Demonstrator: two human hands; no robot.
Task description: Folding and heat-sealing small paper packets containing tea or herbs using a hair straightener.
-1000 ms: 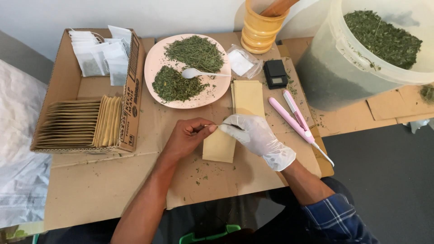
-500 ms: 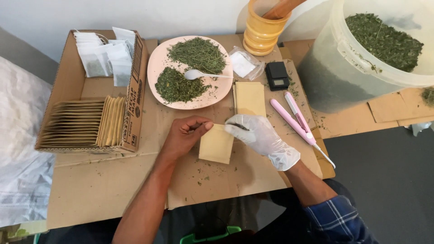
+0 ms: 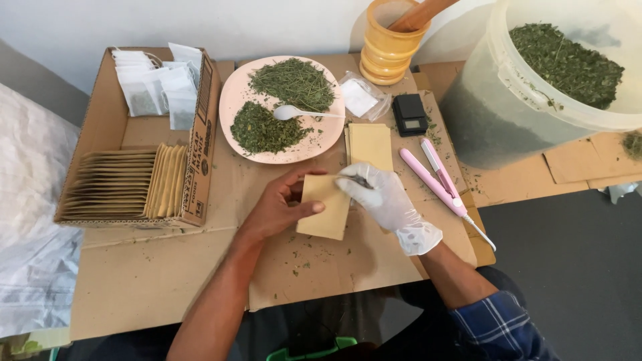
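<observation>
My bare left hand (image 3: 279,206) grips a tan paper pouch (image 3: 324,214) by its left edge, thumb across its face. My right hand (image 3: 382,196), in a white glove, pinches the pouch's top edge, fingers at its mouth. The pouch is held just above the cardboard-covered table (image 3: 167,274). Behind the hands lies a small stack of tan pouches (image 3: 370,144). A pink plate (image 3: 235,93) holds two heaps of dried green herb and a white plastic spoon (image 3: 294,112).
A cardboard box (image 3: 107,127) at left holds tan pouches and small white sachets. A pink sealing tong (image 3: 435,175), a small black scale (image 3: 409,113), a clear bag (image 3: 361,97), a yellow mortar (image 3: 389,41) with pestle, and a large herb-filled tub (image 3: 535,87) stand at right.
The pouch has shifted slightly and both hands have closed in on its top edge; the gloved fingers now sit at the pouch's mouth.
</observation>
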